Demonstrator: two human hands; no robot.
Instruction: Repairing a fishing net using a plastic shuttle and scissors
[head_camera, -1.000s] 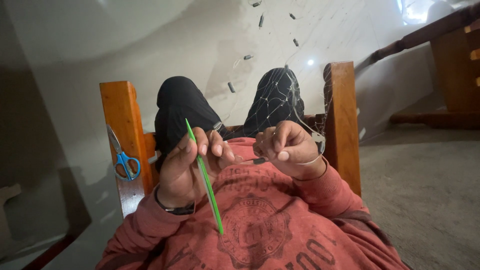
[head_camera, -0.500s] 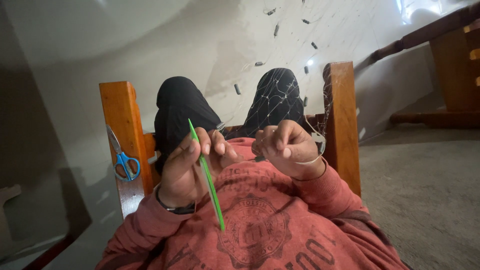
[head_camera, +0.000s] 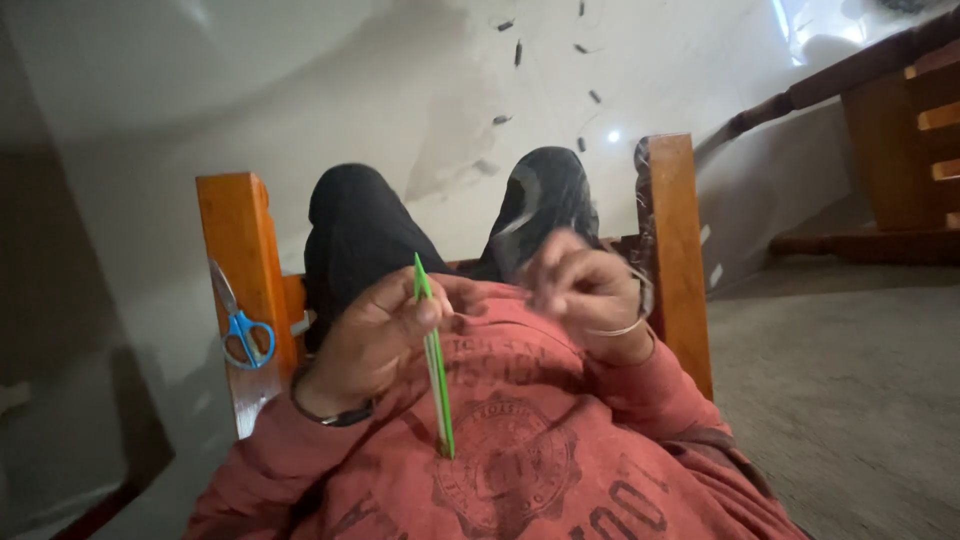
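Head view, looking down a reclining body in a red printed sweatshirt toward raised knees in dark trousers. Left hand, grip closed on a long green netting needle, held near its upper tip between thumb and forefingers, lower end slanting down onto the chest. Right hand, somewhat blurred, fingers pinched shut on what looks like fine thread running across to the left hand; the exact strand hard to trace. Thin mesh netting draped over the right knee, small dark weights strung above against the pale wall. Wooden posts on either side of the legs; blue-handled scissors hanging on the left post, apart from both hands. For clean work, probably best to keep the thread taut between the two pinches, needle steady near its tip, wrists close together over the chest.
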